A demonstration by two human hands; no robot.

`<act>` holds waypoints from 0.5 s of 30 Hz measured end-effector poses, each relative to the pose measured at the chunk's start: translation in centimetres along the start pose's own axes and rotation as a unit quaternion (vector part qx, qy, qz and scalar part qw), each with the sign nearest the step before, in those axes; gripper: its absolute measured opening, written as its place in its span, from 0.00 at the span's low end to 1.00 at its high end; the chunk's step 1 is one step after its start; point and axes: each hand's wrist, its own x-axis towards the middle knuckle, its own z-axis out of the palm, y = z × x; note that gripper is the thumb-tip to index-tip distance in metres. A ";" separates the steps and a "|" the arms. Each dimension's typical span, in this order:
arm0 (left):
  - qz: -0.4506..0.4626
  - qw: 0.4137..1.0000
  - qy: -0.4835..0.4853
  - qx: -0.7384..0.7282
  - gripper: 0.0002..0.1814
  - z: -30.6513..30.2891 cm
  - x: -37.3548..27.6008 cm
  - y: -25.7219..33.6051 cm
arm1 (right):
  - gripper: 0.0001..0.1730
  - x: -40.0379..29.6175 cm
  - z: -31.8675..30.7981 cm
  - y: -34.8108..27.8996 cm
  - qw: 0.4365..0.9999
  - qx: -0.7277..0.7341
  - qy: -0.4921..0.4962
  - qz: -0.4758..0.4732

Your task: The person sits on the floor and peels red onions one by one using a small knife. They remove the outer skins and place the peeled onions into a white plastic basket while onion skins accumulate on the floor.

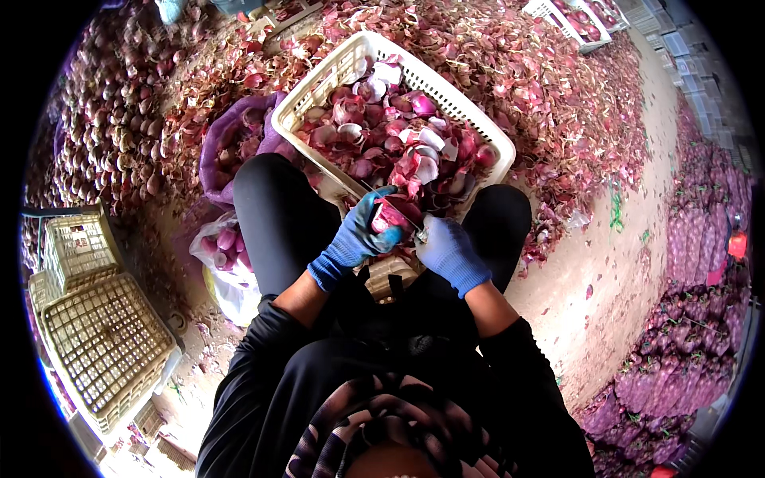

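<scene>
My left hand (pixel 354 234), in a blue knitted glove with a darker coated palm, grips a red onion (pixel 388 220) between my knees. A small knife (pixel 421 233) is held in my right hand (pixel 452 250), gloved in the same way. Its thin blade lies across the onion, and my fingers hide most of its handle. Just beyond both hands, a cream plastic crate (pixel 505 148) holds red onions (pixel 423 106) and loose pieces of peel (pixel 427 169). Peel hangs at the onion's far side, close to the crate's contents.
Left of the crate stands a purple mesh sack (pixel 210 161) of onions, with a white plastic bag (pixel 236 293) nearer me. Stacked crates (pixel 107 346) and an onion heap (pixel 131 119) lie further left. Onion skins (pixel 568 119) cover the floor; filled mesh sacks (pixel 675 382) line the right.
</scene>
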 end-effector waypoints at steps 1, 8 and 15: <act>0.005 1.000 0.005 0.009 0.40 -0.1 0.0 -0.2 | 0.15 0.1 0.2 0.0 1.000 -0.001 0.004 0.009; 0.007 1.000 -0.004 0.027 0.41 -0.3 0.3 1.2 | 0.36 0.1 -1.2 -0.5 0.997 0.075 -0.023 -0.017; 0.001 0.999 -0.050 0.015 0.40 -0.3 0.2 1.6 | 0.30 0.4 -1.0 2.2 0.976 0.211 -0.035 -0.040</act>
